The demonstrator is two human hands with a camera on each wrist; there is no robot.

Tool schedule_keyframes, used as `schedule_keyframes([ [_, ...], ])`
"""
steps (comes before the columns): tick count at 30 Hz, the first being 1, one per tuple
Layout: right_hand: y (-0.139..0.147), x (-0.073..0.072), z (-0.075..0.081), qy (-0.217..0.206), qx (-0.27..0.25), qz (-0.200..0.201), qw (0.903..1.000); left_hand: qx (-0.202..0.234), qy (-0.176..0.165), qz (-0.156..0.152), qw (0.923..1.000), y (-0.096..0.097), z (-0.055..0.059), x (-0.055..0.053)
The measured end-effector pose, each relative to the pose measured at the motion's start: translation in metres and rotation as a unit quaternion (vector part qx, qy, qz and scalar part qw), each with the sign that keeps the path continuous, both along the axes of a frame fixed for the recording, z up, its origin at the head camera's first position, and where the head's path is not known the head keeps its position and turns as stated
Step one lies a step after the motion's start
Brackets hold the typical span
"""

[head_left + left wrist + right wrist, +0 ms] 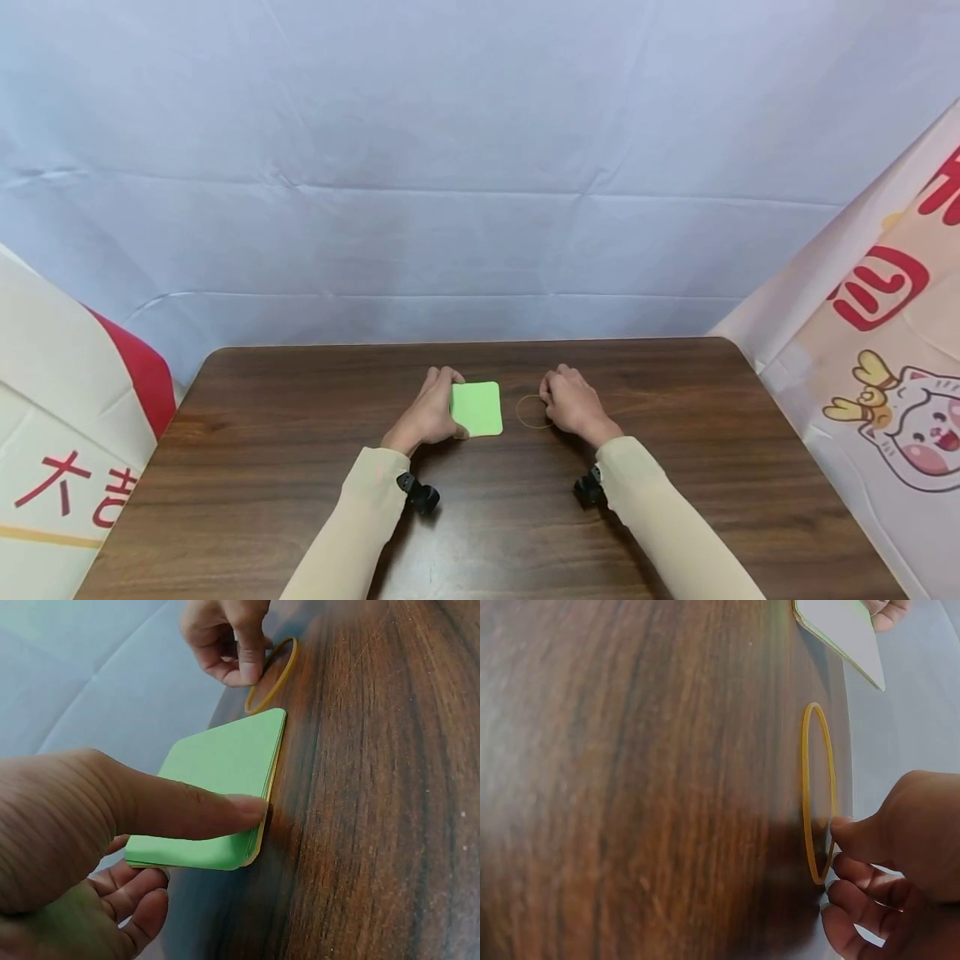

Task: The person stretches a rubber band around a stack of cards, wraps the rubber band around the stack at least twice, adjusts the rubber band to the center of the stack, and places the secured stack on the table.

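Note:
My left hand (433, 412) holds a thin stack of square green paper cards (477, 409) with rounded corners. In the left wrist view, the thumb lies across the top of the stack (217, 765), at its near edge, and the other fingers are on its far side; yellowish layers show along its edge. To the right, my right hand (573, 403) pinches one side of a yellow rubber band (806, 780) between thumb and index finger. The band forms a loose loop close over the table, between the hand and the cards.
The brown wood-grain table (300, 467) has rounded far corners. Behind it hangs a pale creased cloth (450, 167). Printed cloths with red characters and a cartoon (930, 425) flank the table on both sides. Each wrist wears a small black camera (423, 497).

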State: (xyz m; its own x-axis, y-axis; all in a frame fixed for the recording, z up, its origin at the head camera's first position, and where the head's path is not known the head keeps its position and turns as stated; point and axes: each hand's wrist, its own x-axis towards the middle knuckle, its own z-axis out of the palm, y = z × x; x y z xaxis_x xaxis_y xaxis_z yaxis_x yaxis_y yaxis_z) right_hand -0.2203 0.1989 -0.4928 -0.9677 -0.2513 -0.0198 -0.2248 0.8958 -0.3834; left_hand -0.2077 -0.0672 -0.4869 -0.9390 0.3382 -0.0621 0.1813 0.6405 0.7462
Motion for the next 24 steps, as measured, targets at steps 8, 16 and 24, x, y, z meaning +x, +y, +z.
schedule_keyframes([
  [8, 0.005, 0.004, 0.000, -0.010, -0.065, -0.013, 0.9978, 0.019, 0.023, 0.010, 0.9995, -0.001, 0.003, 0.003],
  [16, 0.009, 0.004, 0.004, -0.030, -0.134, -0.028, 0.9902, 0.012, 0.082, 0.018, 0.9964, 0.000, 0.008, 0.008],
  [24, 0.010, 0.006, 0.008, -0.057, -0.151, -0.030, 0.9865, 0.017, 0.115, 0.004, 0.9933, 0.000, 0.009, 0.013],
])
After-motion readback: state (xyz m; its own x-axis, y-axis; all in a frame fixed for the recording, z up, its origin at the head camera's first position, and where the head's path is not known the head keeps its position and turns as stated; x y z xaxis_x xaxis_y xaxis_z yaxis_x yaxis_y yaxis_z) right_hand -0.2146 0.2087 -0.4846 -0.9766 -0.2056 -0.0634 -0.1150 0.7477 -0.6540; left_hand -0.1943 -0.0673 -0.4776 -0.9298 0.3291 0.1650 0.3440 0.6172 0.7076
